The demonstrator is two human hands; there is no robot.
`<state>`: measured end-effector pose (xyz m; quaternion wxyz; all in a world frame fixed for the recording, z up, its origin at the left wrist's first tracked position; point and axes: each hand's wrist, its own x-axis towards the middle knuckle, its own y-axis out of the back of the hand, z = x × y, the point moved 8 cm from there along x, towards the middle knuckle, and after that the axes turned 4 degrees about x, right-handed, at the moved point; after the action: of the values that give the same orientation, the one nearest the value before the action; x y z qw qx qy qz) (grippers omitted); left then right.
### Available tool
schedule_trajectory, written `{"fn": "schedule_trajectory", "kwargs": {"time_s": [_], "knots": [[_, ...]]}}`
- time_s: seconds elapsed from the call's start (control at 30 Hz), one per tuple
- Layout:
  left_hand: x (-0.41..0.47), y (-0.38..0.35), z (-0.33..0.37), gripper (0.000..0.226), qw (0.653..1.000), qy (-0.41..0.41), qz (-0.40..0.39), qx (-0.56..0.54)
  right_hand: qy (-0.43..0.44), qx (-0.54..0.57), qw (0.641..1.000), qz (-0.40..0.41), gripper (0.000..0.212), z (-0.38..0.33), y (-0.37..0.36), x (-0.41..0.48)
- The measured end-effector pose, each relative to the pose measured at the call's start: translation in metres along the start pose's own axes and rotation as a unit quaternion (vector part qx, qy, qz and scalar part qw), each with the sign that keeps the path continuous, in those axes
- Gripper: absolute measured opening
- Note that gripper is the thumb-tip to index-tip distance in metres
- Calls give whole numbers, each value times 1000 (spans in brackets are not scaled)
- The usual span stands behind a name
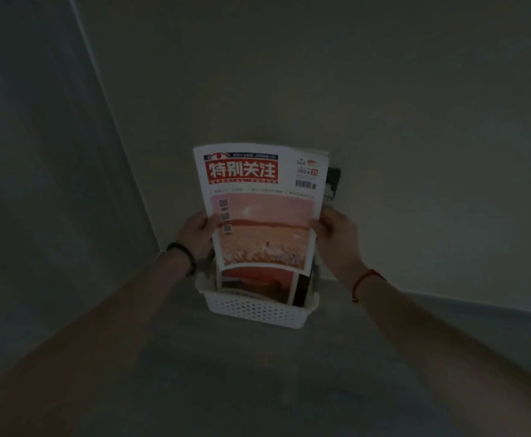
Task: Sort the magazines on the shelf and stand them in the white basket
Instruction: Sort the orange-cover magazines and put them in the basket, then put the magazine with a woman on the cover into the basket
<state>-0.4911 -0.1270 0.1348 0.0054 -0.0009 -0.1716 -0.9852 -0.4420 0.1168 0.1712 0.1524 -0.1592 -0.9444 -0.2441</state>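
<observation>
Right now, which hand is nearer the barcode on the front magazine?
Right. The right hand grips the magazine's edge just below the barcode; the left hand holds the opposite edge.

My head view is very dim and underexposed; the wall (415,121) and floor (258,380) read as flat murky grey. The brightest patch I get is the white cover of the front magazine (258,190), then the white basket (258,310). I can't place a light source, and I see no hard shadows or glare. Everything is soft, the cover's small print smeared. The forearms (100,329) stretch and darken toward the lower corners, wide-angle warp.
</observation>
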Motion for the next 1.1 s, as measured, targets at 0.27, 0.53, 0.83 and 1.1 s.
{"fn": "schedule_trajectory", "kwargs": {"time_s": [0.27,0.53,0.83,1.1], "knots": [[24,-1,-85,25,990,114,70,32,-106,-39,994,0,15,78,-50,-16],[32,-3,-106,25,981,127,142,25,-200,-24,979,25,16,118,-57,-21],[-18,-30,-78,16,985,92,139,40,-188,-55,980,31,27,106,-8,-50],[-145,-175,-50,12,999,36,-11,-3,-261,-122,955,70,37,164,141,-199]]}}
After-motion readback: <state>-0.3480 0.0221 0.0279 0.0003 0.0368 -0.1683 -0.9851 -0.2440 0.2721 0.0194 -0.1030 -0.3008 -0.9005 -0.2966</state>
